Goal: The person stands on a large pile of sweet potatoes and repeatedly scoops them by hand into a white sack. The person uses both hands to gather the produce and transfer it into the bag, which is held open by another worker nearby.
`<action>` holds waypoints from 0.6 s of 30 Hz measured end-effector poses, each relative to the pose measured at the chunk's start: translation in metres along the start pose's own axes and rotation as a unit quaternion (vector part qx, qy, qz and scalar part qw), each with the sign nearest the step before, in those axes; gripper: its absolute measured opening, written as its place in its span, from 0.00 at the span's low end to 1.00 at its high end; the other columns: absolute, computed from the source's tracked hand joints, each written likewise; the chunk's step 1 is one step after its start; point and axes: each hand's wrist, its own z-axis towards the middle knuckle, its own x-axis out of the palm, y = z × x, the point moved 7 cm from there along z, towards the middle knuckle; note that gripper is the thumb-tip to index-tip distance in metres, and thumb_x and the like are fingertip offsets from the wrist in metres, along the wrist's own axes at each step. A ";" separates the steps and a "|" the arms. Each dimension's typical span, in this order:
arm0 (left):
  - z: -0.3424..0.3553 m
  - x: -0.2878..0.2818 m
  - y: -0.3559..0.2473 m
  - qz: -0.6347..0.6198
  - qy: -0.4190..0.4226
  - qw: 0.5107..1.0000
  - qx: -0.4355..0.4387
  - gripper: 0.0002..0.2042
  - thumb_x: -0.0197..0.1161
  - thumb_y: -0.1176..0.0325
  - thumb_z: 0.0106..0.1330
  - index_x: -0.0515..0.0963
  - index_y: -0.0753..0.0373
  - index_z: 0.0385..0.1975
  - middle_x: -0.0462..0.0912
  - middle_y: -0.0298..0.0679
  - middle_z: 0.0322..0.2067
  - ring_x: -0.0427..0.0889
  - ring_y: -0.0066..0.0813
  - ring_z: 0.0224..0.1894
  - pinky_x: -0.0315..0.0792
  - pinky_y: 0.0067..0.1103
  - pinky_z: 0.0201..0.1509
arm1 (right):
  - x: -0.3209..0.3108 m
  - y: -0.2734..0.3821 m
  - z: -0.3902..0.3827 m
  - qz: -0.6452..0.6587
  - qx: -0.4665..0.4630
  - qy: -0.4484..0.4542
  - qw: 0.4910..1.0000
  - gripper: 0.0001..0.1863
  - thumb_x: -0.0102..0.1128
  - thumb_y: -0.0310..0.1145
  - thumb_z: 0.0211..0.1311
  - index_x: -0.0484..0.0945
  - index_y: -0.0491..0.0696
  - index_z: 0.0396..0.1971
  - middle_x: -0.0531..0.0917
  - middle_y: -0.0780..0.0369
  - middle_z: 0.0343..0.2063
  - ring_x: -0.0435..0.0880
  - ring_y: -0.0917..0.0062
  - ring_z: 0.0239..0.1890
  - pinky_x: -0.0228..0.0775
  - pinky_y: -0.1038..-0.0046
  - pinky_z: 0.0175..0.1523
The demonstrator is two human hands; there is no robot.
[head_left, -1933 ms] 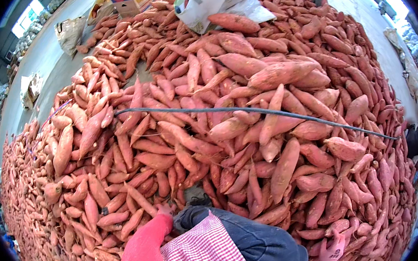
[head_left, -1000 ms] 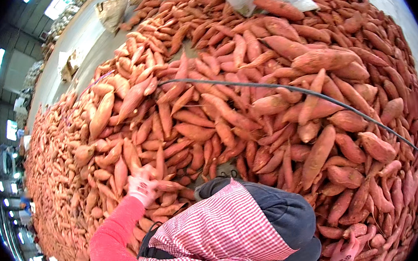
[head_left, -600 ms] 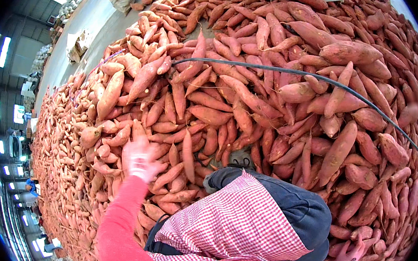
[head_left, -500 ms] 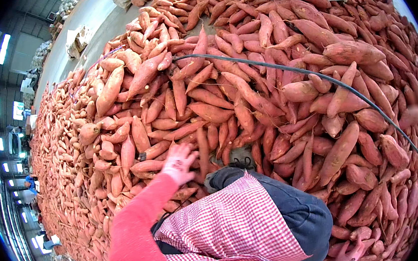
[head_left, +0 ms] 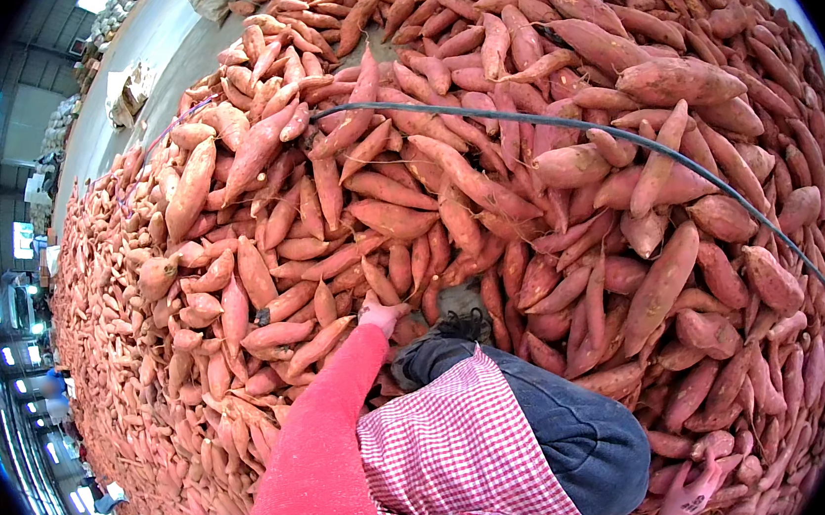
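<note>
My left hand (head_left: 378,316), in a pale pink glove with a dark print, reaches into the pile in front of my bent knee. Its fingers are closed round the lower end of a slim sweet potato (head_left: 379,281), whose pointed tip sticks up. At the lower right, my right hand (head_left: 689,495), gloved alike, rests low on the pile with its fingers stretched apart. Their tips touch or nearly touch a small rounded sweet potato (head_left: 714,445); nothing shows gripped there. Reddish sweet potatoes lie heaped all round both hands.
A dark hose or cable (head_left: 519,121) arches over the heap from the middle to the right. My shoe (head_left: 461,304) stands among the sweet potatoes, below a checked apron (head_left: 459,432). Sacks (head_left: 130,91) stand on the grey floor (head_left: 185,56) at the far left.
My left hand has moved from open beside the slim sweet potato to closed round its lower end. The right hand has shifted slightly up with its fingers spread. The view has shifted a little.
</note>
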 end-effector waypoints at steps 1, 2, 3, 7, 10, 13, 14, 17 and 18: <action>-0.001 -0.009 -0.002 -0.006 -0.003 0.999 0.040 0.38 0.74 0.58 0.47 0.69 0.69 0.58 0.79 0.56 0.51 0.78 0.50 0.56 0.72 0.35 0.59 | 0.001 0.003 0.003 0.005 0.004 0.009 1.000 0.25 0.61 0.28 0.61 0.72 0.45 0.59 0.78 0.51 0.47 0.75 0.54 0.50 0.66 0.57 0.58; -0.003 -0.019 0.001 -0.013 -0.007 0.997 0.079 0.37 0.73 0.59 0.48 0.69 0.69 0.58 0.79 0.56 0.51 0.78 0.50 0.56 0.72 0.35 0.59 | -0.002 0.008 0.007 -0.010 -0.008 0.002 1.000 0.22 0.62 0.30 0.60 0.74 0.45 0.56 0.80 0.53 0.46 0.77 0.56 0.48 0.68 0.58 0.55; -0.007 -0.032 0.005 -0.015 -0.011 0.993 0.115 0.36 0.72 0.60 0.48 0.69 0.68 0.58 0.79 0.55 0.51 0.78 0.49 0.56 0.72 0.35 0.59 | -0.013 0.031 0.014 -0.025 -0.020 -0.001 0.999 0.21 0.63 0.33 0.60 0.77 0.45 0.53 0.82 0.54 0.45 0.79 0.57 0.46 0.71 0.60 0.53; -0.048 -0.155 -0.087 0.026 -0.161 0.949 0.270 0.33 0.65 0.68 0.53 0.68 0.66 0.62 0.78 0.54 0.52 0.75 0.51 0.58 0.69 0.34 0.64 | -0.028 0.040 0.013 -0.063 -0.006 -0.019 0.998 0.18 0.65 0.36 0.60 0.81 0.46 0.49 0.85 0.56 0.44 0.82 0.59 0.44 0.74 0.61 0.50; -0.021 -0.233 -0.035 0.254 -0.377 0.872 0.183 0.31 0.62 0.68 0.55 0.68 0.65 0.63 0.73 0.57 0.57 0.70 0.53 0.62 0.64 0.38 0.67 | -0.023 0.042 0.013 -0.043 -0.033 -0.051 0.997 0.18 0.65 0.37 0.60 0.81 0.47 0.49 0.85 0.56 0.43 0.82 0.58 0.43 0.75 0.61 0.50; -0.054 -0.219 -0.057 0.347 -0.383 0.802 0.298 0.30 0.62 0.68 0.53 0.70 0.65 0.60 0.73 0.56 0.55 0.71 0.53 0.60 0.65 0.43 0.64 | -0.025 0.040 0.010 -0.012 -0.013 -0.049 0.999 0.18 0.65 0.38 0.61 0.81 0.49 0.50 0.85 0.55 0.42 0.83 0.57 0.42 0.75 0.61 0.49; -0.062 -0.194 -0.064 0.350 -0.342 0.786 0.377 0.29 0.62 0.70 0.51 0.71 0.65 0.58 0.74 0.55 0.53 0.72 0.52 0.59 0.66 0.43 0.62 | -0.018 0.030 0.005 -0.007 -0.013 -0.048 0.999 0.20 0.63 0.35 0.61 0.78 0.48 0.53 0.83 0.54 0.44 0.80 0.57 0.45 0.72 0.60 0.52; -0.074 -0.071 -0.056 0.481 0.087 0.804 0.339 0.31 0.71 0.64 0.44 0.74 0.62 0.53 0.75 0.46 0.53 0.73 0.48 0.58 0.68 0.39 0.63 | 0.005 0.000 0.002 0.010 -0.019 -0.022 1.000 0.25 0.60 0.28 0.61 0.72 0.45 0.59 0.78 0.52 0.48 0.75 0.55 0.51 0.66 0.59 0.58; -0.069 -0.031 -0.049 0.433 0.091 0.787 0.430 0.36 0.72 0.63 0.42 0.73 0.60 0.58 0.72 0.46 0.60 0.68 0.47 0.65 0.64 0.37 0.68 | -0.007 -0.005 -0.005 0.003 0.003 -0.028 1.000 0.25 0.60 0.28 0.61 0.72 0.45 0.59 0.78 0.52 0.48 0.75 0.55 0.51 0.66 0.59 0.58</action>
